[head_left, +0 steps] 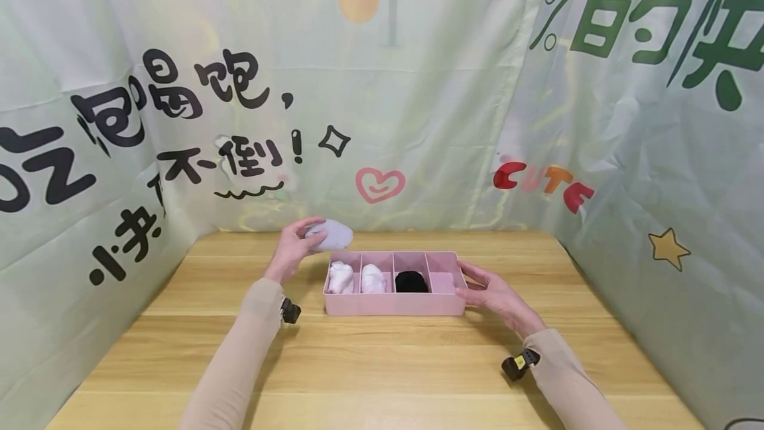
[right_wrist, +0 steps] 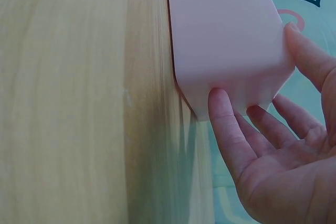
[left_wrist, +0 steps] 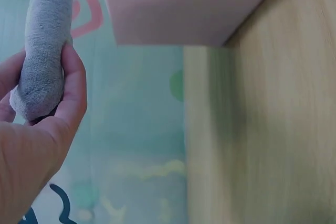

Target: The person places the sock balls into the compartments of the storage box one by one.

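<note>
My left hand [head_left: 290, 254] holds a rolled light grey sock [left_wrist: 44, 51] between thumb and fingers, raised behind the left end of a pink divided box [head_left: 394, 305]. In the head view the box stands lengthwise on the table. Two white rolled bundles of cloth lie in its left compartments, the first bundle [head_left: 341, 278] beside the second [head_left: 373, 279]. A black bundle [head_left: 411, 282] fills the third, while the rightmost compartment [head_left: 443, 282] shows its bare floor. At the box's right end, my right hand [head_left: 492, 294] grips the corner, thumb at the rim and fingertips against the end wall.
The box stands toward the far side of a wooden table [head_left: 382, 363]. Printed cloth [head_left: 442, 118] hangs behind the table and along both sides. A small black device [head_left: 290, 311] is worn at the left wrist, another device [head_left: 520, 364] at the right.
</note>
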A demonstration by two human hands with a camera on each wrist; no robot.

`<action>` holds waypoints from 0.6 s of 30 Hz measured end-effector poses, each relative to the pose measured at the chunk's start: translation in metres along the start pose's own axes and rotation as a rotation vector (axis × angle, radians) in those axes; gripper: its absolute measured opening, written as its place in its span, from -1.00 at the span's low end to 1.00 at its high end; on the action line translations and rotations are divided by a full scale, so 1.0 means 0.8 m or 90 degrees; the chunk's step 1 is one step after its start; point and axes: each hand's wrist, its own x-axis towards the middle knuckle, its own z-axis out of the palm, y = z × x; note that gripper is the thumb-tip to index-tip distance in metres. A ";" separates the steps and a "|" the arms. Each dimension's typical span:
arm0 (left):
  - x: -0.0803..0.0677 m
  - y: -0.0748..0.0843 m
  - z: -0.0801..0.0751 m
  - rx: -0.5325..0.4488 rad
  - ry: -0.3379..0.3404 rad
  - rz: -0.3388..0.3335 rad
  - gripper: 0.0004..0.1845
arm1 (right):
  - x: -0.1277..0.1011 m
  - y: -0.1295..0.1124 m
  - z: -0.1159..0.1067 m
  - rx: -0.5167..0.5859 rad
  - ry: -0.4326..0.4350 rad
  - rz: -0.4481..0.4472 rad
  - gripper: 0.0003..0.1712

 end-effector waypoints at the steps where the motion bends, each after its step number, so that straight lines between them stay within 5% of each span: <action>1: 0.000 0.000 0.003 0.001 -0.007 0.007 -0.50 | 0.000 0.000 0.000 -0.001 -0.001 -0.002 -0.08; 11: 0.002 0.000 0.037 0.103 -0.047 0.086 -0.56 | -0.003 -0.005 0.001 0.004 0.001 0.002 -0.09; 18: 0.001 0.002 0.062 0.139 -0.094 0.095 -0.61 | -0.003 -0.005 0.001 0.013 -0.001 -0.001 -0.10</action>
